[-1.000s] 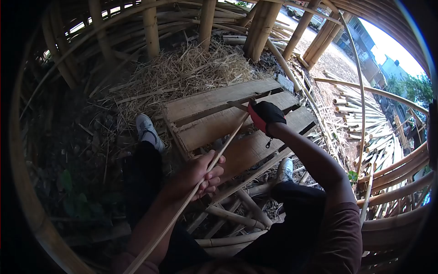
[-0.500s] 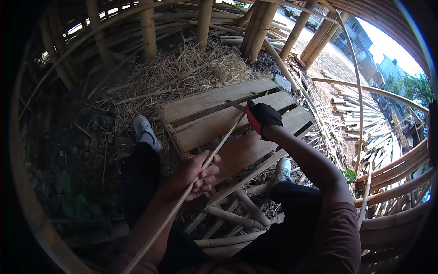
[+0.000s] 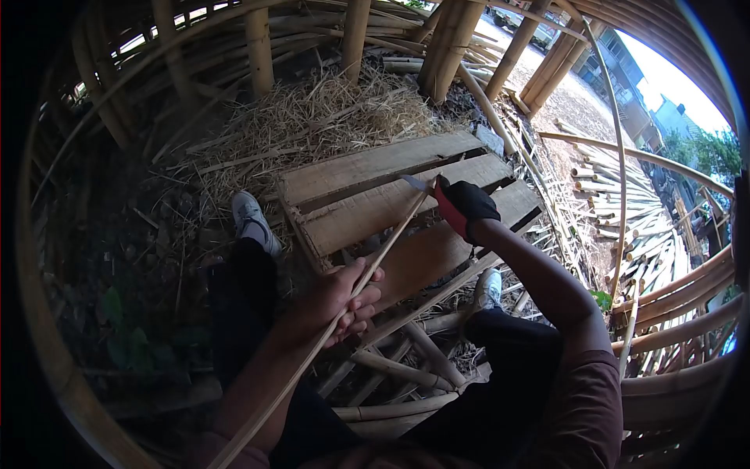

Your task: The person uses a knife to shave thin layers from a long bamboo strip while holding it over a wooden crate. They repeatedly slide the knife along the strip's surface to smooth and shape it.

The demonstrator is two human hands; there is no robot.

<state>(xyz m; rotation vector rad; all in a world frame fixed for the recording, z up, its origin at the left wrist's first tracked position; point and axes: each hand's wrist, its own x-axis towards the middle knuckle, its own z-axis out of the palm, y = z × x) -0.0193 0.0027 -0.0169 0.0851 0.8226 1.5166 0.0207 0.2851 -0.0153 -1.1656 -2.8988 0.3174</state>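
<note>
My bare left hand (image 3: pixel 349 303) is closed around a long thin bamboo strip (image 3: pixel 312 356), which runs from the bottom edge up to my other hand. In a black and red glove, my right hand (image 3: pixel 464 206) grips a knife, its blade (image 3: pixel 417 184) pointing left across the strip's far end. The knife's handle is hidden in the glove. Beneath both hands lies a low wooden slatted bench (image 3: pixel 363 212) with gaps between its boards.
Straw shavings (image 3: pixel 336 117) are heaped behind the bench. Upright bamboo posts (image 3: pixel 448 55) stand beyond them. Cut bamboo poles (image 3: pixel 641 227) are piled at the right. My shoes (image 3: pixel 251 219) flank the bench, and crossed poles (image 3: pixel 406 371) lie near my legs.
My right hand has shifted slightly right, and the blade's angle has changed so it catches more light. My left hand keeps its hold on the strip.
</note>
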